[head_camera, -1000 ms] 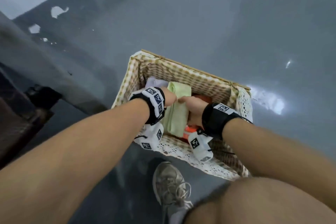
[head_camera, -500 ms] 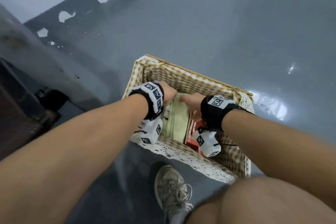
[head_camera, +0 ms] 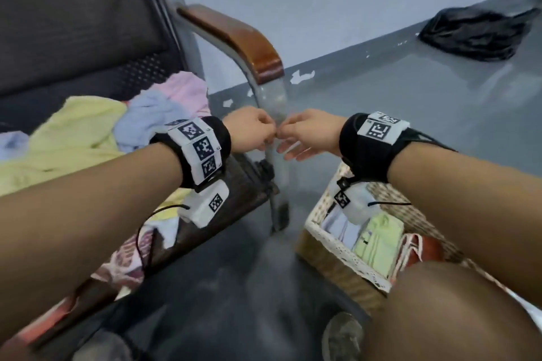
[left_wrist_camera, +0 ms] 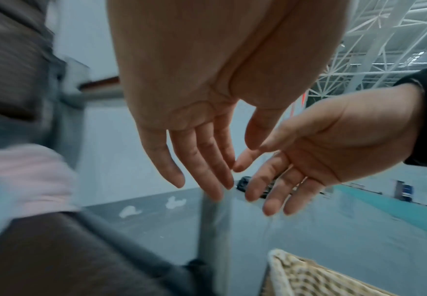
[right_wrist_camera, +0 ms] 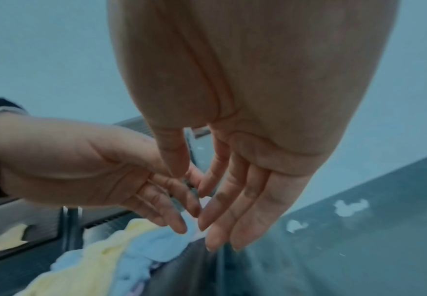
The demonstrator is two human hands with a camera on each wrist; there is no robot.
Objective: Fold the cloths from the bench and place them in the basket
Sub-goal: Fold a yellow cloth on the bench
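Both hands hang in the air, side by side, holding nothing. My left hand (head_camera: 252, 130) and my right hand (head_camera: 305, 135) nearly touch at the fingertips, in front of the bench's armrest post. The wrist views show the left hand (left_wrist_camera: 202, 160) and the right hand (right_wrist_camera: 230, 200) with straight, relaxed fingers. The wicker basket (head_camera: 331, 261) stands on the floor at lower right with a folded green cloth (head_camera: 378, 240), a white cloth and a red one inside. Loose cloths lie on the bench: yellow (head_camera: 73, 135), blue (head_camera: 143, 123) and pink (head_camera: 184, 91).
The bench (head_camera: 73, 23) has a dark seat, a grey metal post (head_camera: 275, 161) and a brown wooden armrest (head_camera: 234, 35). A black bag (head_camera: 475, 35) lies on the grey floor at the far right. My knee (head_camera: 457, 311) and shoe are at the bottom.
Both hands have left the basket, letting go of the green cloth there, and risen empty toward the bench. My view has swung from the basket to the bench.
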